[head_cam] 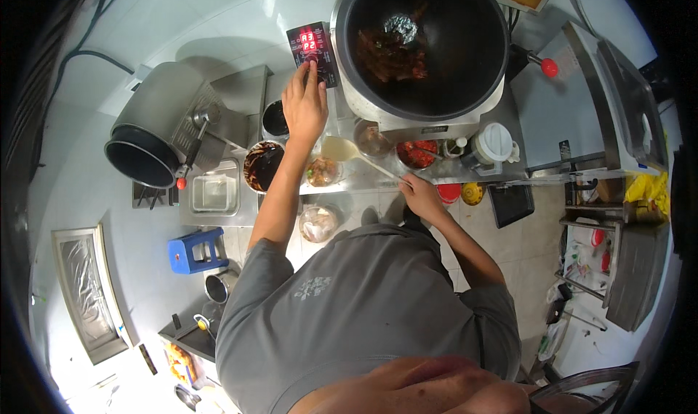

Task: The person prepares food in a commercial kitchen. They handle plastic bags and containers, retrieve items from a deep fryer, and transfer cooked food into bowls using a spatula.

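With a fingertip, my left hand touches the control panel, whose red digits are lit; it holds nothing. My right hand grips the handle end of a pale spatula, its blade hovering over the counter among the bowls. Ahead stands a large dark wok drum with brown, glossy food inside. Below the drum are a bowl of red chili sauce and a round container. A bowl of dark sauce and a bowl of mixed food flank my left forearm.
A second wok drum tilts at the left, its lever ending in a red knob. A white-lidded jug stands at the counter's right. On the floor are a blue stool, a black tray and a bagged container.
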`<state>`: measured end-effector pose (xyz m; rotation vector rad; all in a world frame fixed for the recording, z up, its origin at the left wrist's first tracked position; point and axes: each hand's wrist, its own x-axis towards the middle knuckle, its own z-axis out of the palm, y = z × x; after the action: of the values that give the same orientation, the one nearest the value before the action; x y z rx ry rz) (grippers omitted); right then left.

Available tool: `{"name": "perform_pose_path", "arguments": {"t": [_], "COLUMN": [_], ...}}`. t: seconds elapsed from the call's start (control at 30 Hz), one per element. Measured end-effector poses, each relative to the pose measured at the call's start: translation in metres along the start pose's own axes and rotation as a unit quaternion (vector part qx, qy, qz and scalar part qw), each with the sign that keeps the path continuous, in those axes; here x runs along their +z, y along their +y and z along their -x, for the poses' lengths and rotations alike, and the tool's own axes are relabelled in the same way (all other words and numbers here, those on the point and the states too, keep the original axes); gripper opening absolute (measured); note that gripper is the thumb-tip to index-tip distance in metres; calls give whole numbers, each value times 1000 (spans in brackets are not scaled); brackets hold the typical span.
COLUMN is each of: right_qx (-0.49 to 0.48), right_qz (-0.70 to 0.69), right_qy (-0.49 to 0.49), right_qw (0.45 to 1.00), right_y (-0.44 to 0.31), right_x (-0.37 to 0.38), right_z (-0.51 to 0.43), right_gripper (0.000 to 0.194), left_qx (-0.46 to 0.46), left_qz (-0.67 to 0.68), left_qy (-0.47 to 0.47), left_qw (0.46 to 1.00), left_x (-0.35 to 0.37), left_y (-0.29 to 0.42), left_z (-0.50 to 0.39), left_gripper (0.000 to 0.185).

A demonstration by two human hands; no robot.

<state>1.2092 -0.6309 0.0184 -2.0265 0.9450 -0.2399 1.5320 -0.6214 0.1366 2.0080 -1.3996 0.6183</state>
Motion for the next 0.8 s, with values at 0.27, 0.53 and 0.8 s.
{"name": "perform_pose_path", "arguments": {"t": [0.27,0.53,0.8], "right_qx": [10,97,-132], "right_qz": [-200,-72,306], "right_qy": [15,51,126], "right_qw": [980,991,934], "right_y": [-21,-95,-144], "right_x": [-82,-212,-285], "right_z": [79,62,-14], "right_gripper": [22,22,18], "left_qx": [-136,-359,-432], "left_qz": [73,-129,-123], "left_qy": [94,-174,-274], "left_qw": [984,908,851], "left_x": [1,107,135], "left_y": [-83,-243,-284], "left_z": [38,116,131], "left_gripper": [30,51,33]}}
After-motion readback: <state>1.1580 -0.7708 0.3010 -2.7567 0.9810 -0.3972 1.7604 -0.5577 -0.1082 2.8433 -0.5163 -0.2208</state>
